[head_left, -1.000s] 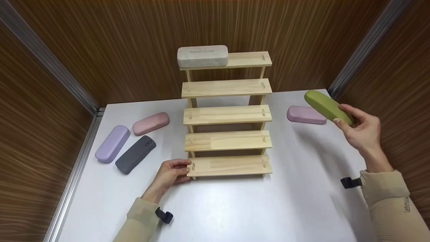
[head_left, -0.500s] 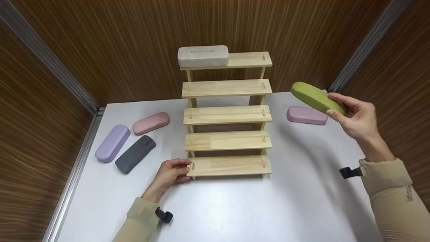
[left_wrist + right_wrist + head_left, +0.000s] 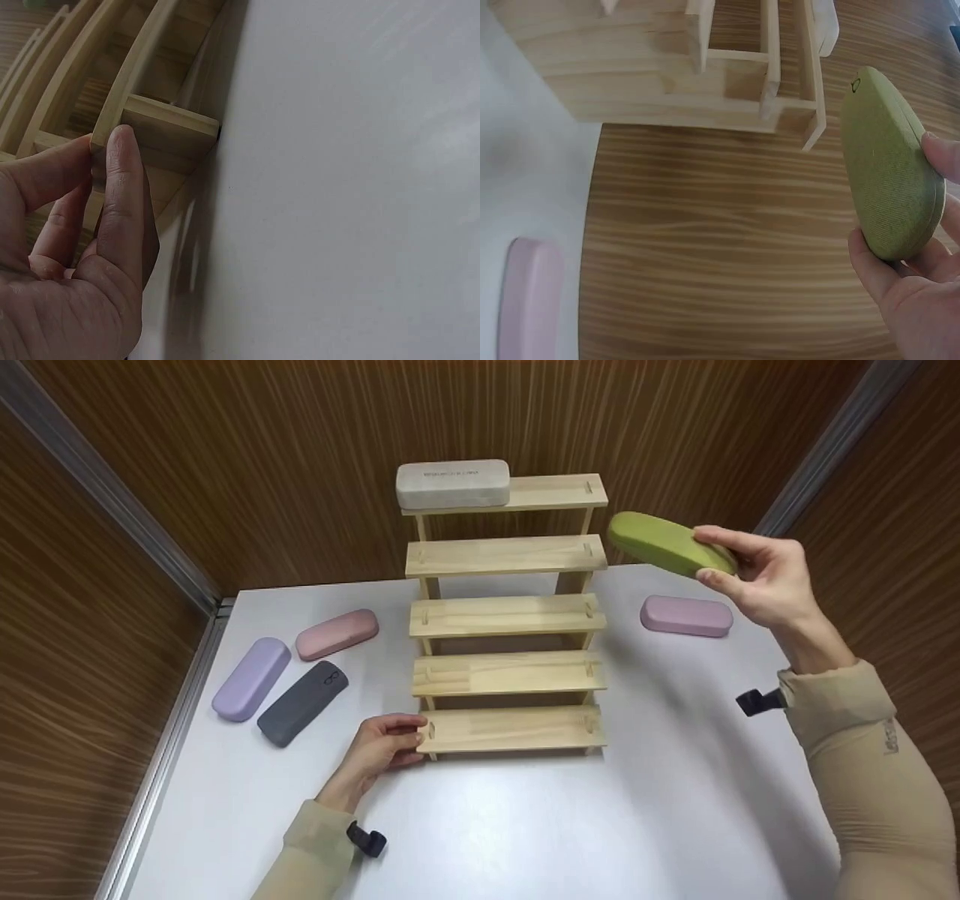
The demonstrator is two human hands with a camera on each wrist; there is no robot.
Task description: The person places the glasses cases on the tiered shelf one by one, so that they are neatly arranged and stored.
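Observation:
A green glasses case [image 3: 667,544] is held in the air by my right hand [image 3: 772,577], thumb and fingers around its right end. Its other end points left, close to the right end of the second shelf from the top. The right wrist view shows the green case's textured side and seam. My left hand [image 3: 384,750] pinches the left end of the lowest shelf of a stepped wooden rack [image 3: 510,729]; in the left wrist view thumb and fingers meet at that board's corner. A white glasses case [image 3: 453,486] lies on the left part of the top shelf.
Left of the rack, pink [image 3: 337,634], lilac [image 3: 252,679] and dark grey [image 3: 304,705] glasses cases lie on the white table [image 3: 480,825]. Under my right hand lies a mauve case [image 3: 686,616]. Wood-grain walls [image 3: 315,472] enclose the back and sides.
My right hand has carried the green glasses case up and to the left, away from above the mauve case and toward the upper shelves. The left hand stays on the rack.

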